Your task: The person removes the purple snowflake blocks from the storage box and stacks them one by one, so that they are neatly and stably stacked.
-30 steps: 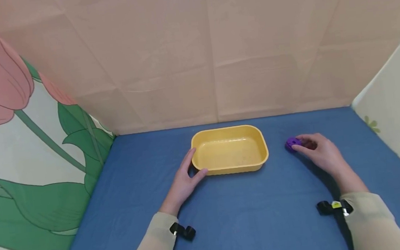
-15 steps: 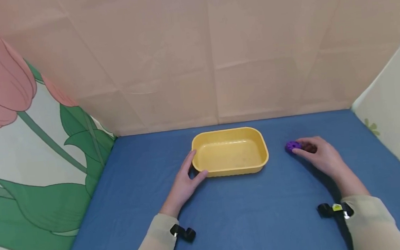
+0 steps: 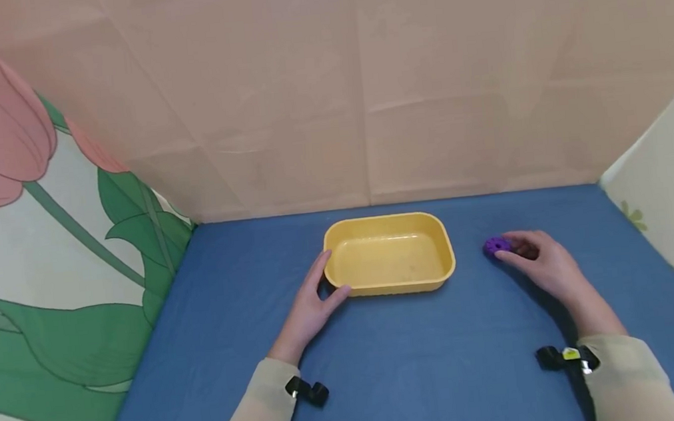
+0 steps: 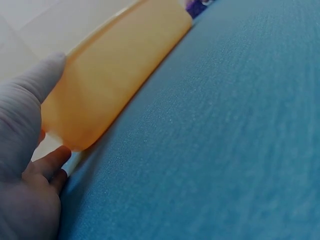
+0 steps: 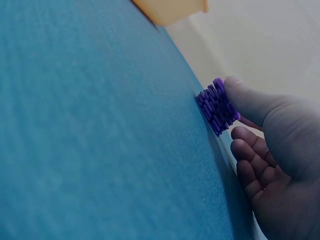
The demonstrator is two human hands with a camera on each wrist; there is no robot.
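Observation:
A yellow plastic tray with rounded corners sits on the blue cloth, nothing inside it. My left hand holds its near left corner, thumb on the front side and fingers along the left end. In the left wrist view the thumb lies against the tray's outer wall. To the tray's right, my right hand pinches a small stack of purple notched discs between thumb and forefinger. The right wrist view shows the stacked layers edge-on, close over the cloth, with the other fingers loosely curled behind.
The blue cloth covers the whole work surface. A beige hanging closes off the back. A tulip-printed panel stands at the left and a pale printed panel at the right.
The purple disc stack has tipped slightly in my right fingers, its face with the hole now showing more. My left hand and the tray have stayed in place.

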